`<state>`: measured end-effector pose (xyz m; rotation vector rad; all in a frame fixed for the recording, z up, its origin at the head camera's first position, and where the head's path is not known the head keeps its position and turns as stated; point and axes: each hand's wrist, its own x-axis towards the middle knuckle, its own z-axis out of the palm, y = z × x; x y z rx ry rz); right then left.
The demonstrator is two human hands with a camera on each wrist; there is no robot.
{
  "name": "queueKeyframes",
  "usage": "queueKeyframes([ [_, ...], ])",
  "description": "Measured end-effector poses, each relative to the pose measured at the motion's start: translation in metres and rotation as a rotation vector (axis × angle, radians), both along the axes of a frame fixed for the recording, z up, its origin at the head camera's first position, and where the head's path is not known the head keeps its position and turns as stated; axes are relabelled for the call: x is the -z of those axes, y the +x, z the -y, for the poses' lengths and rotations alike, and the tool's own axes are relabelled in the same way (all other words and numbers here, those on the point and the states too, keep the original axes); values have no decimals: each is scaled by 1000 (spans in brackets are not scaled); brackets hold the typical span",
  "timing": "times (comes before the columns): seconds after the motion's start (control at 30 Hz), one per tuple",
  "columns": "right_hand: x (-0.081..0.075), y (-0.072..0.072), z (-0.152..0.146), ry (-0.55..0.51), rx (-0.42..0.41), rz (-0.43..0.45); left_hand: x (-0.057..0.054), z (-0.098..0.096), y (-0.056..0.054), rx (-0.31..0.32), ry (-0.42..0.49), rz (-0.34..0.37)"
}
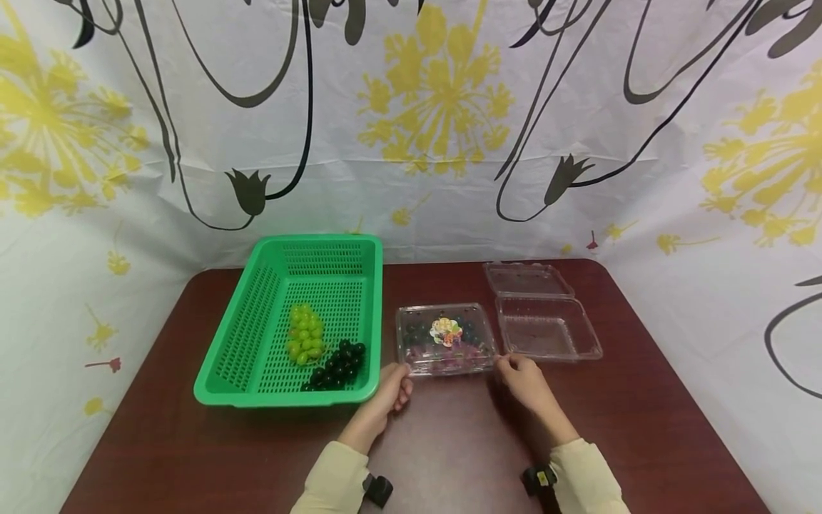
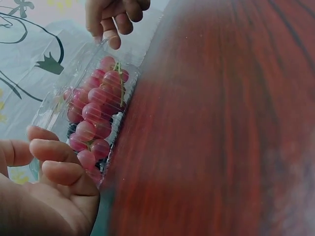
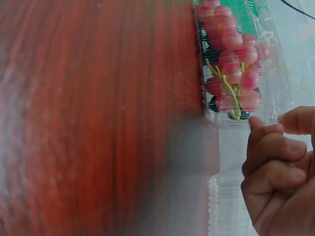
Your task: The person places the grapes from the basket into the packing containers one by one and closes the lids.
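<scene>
A clear plastic clamshell box (image 1: 447,340) with a fruit sticker on its closed lid lies on the table between my hands. Red grapes (image 2: 93,110) fill its near side, and dark grapes show behind them. My left hand (image 1: 387,389) holds the box's front left corner with curled fingers. At the front right corner, my right hand (image 1: 523,382) pinches the rim between thumb and forefinger; the right wrist view shows this hand (image 3: 280,167) at the box's end.
A green basket (image 1: 225,350) stands left, holding green grapes (image 1: 305,334) and black grapes (image 1: 338,365). Right of the closed box lies another clamshell box (image 1: 546,325), lid open. A patterned cloth (image 1: 437,193) hangs behind the dark red table (image 1: 449,442).
</scene>
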<state>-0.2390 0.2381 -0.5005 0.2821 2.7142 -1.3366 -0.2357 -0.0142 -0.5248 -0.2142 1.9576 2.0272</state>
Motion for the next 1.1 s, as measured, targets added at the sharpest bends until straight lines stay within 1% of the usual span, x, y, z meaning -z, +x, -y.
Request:
queueKeyframes([
  [0.13,6,-3,2,-225,30,28,1,-1,-2,2,8,-10],
  [0.2,8,-4,3,-300,38,37,2,-1,-2,-2,7,-14],
  [0.23,9,-4,3,-318,39,38,3,-1,-2,-5,5,-16],
  [0.5,9,0,6,-370,52,38,3,-1,-1,-27,9,-11],
  [0.67,9,2,4,-361,57,52,1,2,0,-4,-1,-13],
  [0.8,8,4,3,-340,44,59,0,6,1,18,-18,-15],
  [1.0,9,7,3,-377,21,56,1,8,3,28,-11,-7],
  [1.1,9,9,4,-372,16,55,0,8,4,32,-1,-2],
])
